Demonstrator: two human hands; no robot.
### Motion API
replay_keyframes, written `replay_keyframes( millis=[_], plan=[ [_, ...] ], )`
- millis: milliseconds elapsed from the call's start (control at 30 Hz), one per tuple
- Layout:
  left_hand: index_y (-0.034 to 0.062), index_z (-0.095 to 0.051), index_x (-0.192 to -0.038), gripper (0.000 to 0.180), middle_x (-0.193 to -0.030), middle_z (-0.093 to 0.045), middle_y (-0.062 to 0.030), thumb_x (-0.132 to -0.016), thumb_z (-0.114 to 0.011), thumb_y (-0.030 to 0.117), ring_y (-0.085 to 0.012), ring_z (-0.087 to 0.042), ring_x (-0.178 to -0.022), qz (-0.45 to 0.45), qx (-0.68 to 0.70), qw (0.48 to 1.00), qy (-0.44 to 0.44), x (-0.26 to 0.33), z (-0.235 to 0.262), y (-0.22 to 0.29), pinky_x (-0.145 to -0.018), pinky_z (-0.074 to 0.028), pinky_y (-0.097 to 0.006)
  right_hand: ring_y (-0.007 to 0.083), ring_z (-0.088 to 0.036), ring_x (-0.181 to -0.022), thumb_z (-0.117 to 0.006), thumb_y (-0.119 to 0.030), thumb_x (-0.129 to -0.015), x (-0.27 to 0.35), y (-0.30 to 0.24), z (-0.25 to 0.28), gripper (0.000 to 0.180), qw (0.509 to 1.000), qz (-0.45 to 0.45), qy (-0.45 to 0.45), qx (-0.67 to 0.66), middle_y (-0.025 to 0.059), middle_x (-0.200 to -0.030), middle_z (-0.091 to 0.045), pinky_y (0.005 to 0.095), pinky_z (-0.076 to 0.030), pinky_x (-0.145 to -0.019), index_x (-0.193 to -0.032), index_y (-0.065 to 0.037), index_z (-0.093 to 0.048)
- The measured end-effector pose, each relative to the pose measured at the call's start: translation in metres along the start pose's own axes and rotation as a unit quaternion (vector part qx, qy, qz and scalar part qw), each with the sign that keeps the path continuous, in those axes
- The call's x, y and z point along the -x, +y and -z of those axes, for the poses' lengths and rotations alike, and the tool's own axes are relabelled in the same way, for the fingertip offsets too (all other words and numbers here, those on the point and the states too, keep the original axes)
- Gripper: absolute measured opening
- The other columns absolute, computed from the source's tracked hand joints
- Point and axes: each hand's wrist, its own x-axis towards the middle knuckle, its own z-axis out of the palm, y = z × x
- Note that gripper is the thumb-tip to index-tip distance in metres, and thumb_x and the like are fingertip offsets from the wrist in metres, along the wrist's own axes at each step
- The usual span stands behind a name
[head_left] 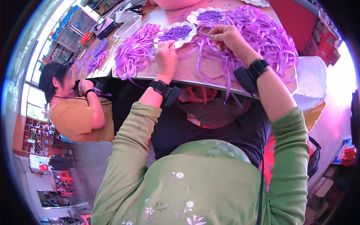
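My left hand (166,60) is curling at the near rim of the front plate (192,30), its fingertips drawn together; I cannot tell whether anything is sitting between them, or whether they are touching the rim. My right hand (228,37) is hanging over the table (191,70), to the right of that plate, thumb and forefinger pinching together on a thin strand (202,34). The strand is running leftward toward the front plate; its far end is too fine for me to make out.

Purple beads (175,33) are filling the front plate, which is white with a wavy rim. Just behind it, to the right, the back plate (192,18) is holding more of the same beads, and a few loose ones are lying scattered on the table behind. The left ribbons (133,50), purple, are heaping up beside my left hand; the right ribbons (262,37), a larger purple pile, are spreading behind and beside my right hand, some strips drooping over the table's near edge.

A pink bowl (176,3) is standing at the far side, and a white basket (131,28) is resting beyond the left ribbons. To my left, a co-worker (78,118) in a yellow-orange top is sitting with both hands raised close together.
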Motion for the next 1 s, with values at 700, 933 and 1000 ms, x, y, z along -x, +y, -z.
replay_keyframes(
  millis=[700, 933, 1000],
  plan=[
    [-0.0042, -0.06, -0.111, 0.02, -0.091, -0.064, -0.0105, -0.094, -0.056, 0.004, -0.0164, -0.06, -0.071, 0.399, 0.749, 0.5, -0.172, -0.071, -0.024, 0.054, -0.061, -0.048, -0.027, 0.009, -0.056, -0.054, -0.058, -0.011, -0.094, 0.014, -0.031, -0.01, 0.013, 0.993, -0.046, 0.097, -0.045, 0.0013, -0.069, -0.059, 0.0202, -0.04, -0.049, -0.098, 0.0, -0.064],
    [-0.0027, -0.061, -0.11, 0.019, -0.092, -0.064, -0.0095, -0.094, -0.056, 0.006, -0.0177, -0.061, -0.079, 0.38, 0.784, 0.45, -0.196, -0.076, -0.056, 0.06, -0.067, -0.049, -0.031, 0.0083, -0.055, -0.055, -0.057, -0.009, -0.094, 0.013, -0.036, 0.003, 0.012, 0.987, -0.004, 0.148, -0.055, 0.0012, -0.069, -0.059, 0.0199, -0.04, -0.051, -0.096, 0.0, -0.065],
    [-0.0024, -0.061, -0.11, 0.018, -0.092, -0.063, -0.009, -0.095, -0.056, 0.006, -0.0176, -0.061, -0.08, 0.393, 0.785, 0.442, -0.185, -0.075, -0.058, 0.059, -0.067, -0.049, -0.031, 0.0085, -0.055, -0.055, -0.057, -0.009, -0.094, 0.015, -0.042, 0.003, 0.013, 0.989, -0.016, 0.144, -0.043, 0.0015, -0.069, -0.059, 0.0202, -0.04, -0.051, -0.096, 0.001, -0.065]
  ],
)
